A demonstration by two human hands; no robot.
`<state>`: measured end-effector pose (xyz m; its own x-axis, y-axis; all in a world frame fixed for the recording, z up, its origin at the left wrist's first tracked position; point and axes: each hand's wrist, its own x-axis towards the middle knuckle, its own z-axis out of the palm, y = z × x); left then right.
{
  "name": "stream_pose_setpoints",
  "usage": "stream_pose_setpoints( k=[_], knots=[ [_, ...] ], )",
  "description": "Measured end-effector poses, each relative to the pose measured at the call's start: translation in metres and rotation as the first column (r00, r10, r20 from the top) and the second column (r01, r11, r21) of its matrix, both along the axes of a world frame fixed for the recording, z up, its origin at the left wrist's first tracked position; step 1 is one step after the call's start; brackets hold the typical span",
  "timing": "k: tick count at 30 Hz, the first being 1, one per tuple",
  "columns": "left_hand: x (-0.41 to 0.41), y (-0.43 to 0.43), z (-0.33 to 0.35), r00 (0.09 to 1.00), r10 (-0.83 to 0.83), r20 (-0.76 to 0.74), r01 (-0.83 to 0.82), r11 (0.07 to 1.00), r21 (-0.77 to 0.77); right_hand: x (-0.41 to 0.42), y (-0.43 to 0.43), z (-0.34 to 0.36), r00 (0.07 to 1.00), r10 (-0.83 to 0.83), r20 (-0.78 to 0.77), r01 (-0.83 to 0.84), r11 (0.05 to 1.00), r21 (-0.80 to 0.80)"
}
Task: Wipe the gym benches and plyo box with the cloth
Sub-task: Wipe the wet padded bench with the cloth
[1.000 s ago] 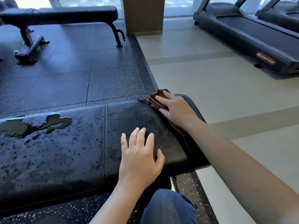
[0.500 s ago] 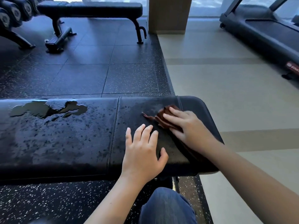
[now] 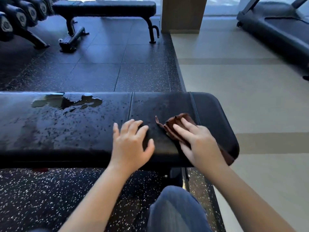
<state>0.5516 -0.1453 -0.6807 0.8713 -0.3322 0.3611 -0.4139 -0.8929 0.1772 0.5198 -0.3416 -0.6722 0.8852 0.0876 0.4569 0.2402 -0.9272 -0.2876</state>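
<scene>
Head view: wiping of the near bench (image 3: 83, 131) is the step in hand, at its right end. The right hand (image 3: 199, 143) presses the brown cloth (image 3: 173, 126) flat on the pad with straight fingers, not curled round it. The left hand (image 3: 130, 144) rests beside it, fingers spread, holding nothing. Next, I judge, the cloth must sweep left toward the puddle (image 3: 66, 101) and droplets. 1 more bench (image 3: 103, 7) stands beyond.

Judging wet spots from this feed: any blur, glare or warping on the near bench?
Head view: the left hand is motion-smeared, the right hand and brown cloth sharper; a bluish sheen lies on the wet bench pad, with the puddle reflecting light; the wide-angle lens bows the pad's edges.
</scene>
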Motion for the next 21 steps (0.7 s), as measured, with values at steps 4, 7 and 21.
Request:
stream_pose_setpoints(
  k=[4,7,21],
  knots=[
    [0.004,0.04,0.0,0.999,-0.027,0.022,0.026,0.998,0.057,-0.005,0.015,-0.003,0.998,-0.053,0.032,0.053,0.998,-0.027],
    [0.012,0.044,0.001,0.999,-0.055,-0.002,0.055,0.998,0.035,0.016,0.033,0.0,1.0,-0.017,-0.004,0.017,0.998,-0.064],
    [0.015,0.044,-0.004,0.999,-0.051,-0.002,0.051,0.998,-0.024,0.153,0.043,0.024,0.956,0.08,-0.28,-0.079,0.997,0.017]
  ],
)
